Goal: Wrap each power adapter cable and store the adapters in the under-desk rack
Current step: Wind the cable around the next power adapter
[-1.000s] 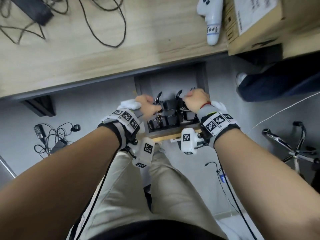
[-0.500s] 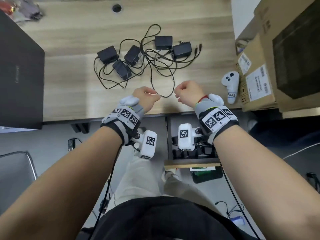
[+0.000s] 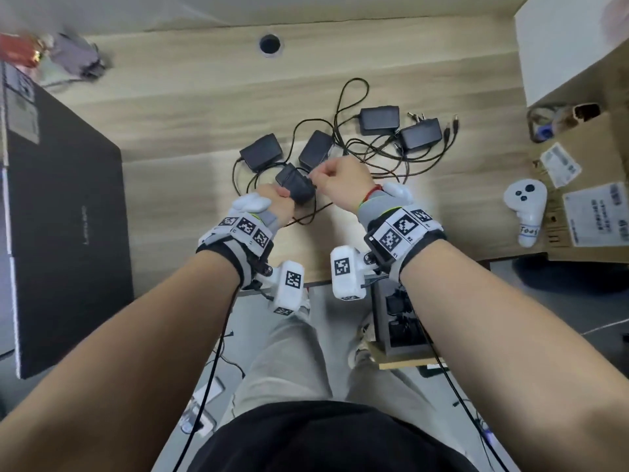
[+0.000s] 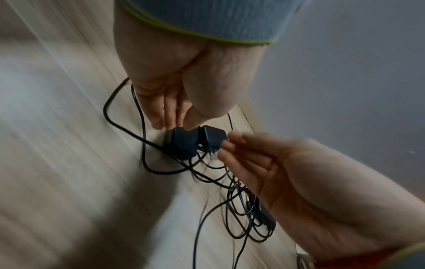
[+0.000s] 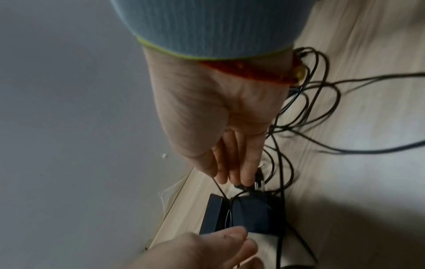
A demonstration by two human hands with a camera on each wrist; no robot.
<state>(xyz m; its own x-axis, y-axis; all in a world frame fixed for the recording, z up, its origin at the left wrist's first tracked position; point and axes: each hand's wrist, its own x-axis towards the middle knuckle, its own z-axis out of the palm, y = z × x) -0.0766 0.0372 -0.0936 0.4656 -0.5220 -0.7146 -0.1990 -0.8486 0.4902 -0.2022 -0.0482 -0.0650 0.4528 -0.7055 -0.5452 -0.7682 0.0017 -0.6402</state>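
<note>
Head view shows the left hand [image 3: 277, 199] holding the near end of one black adapter [image 3: 295, 187] on the wooden desk [image 3: 170, 131], with thumb and fingers pinched on it. The right hand [image 3: 343, 180] is at the far end of the same adapter, fingers curled and pinching its thin black cable [image 3: 311, 212] right by the plug. In the left wrist view, the fingers [image 4: 165, 112] of the left hand press down on the adapter's top edge, and the right hand's fingertips [image 4: 226, 145] sit at the metal prongs. In the right wrist view, the pinch is partly hidden by the fingers, so just how the cable is held is hard to see. Close around the held adapter lie four more black adapters: one [image 3: 261, 153] just behind it to the left, one [image 3: 315, 149] touching or nearly touching it behind, and two [image 3: 379, 119] [image 3: 421, 133] farther back on the right. Their cords [image 3: 374, 155] loop over each other in a messy tangle and run under the right hand, so the held cable is mixed in with them. To the left is a big dark closed laptop [image 3: 64, 216]. To the right is a white controller [image 3: 526, 206] beside cardboard boxes [image 3: 592, 165]. A round hole [image 3: 270, 44] is in the desk at the back. Below the desk edge, under the right wrist, the rack [image 3: 398, 321] stands with dark adapters already in it.
</note>
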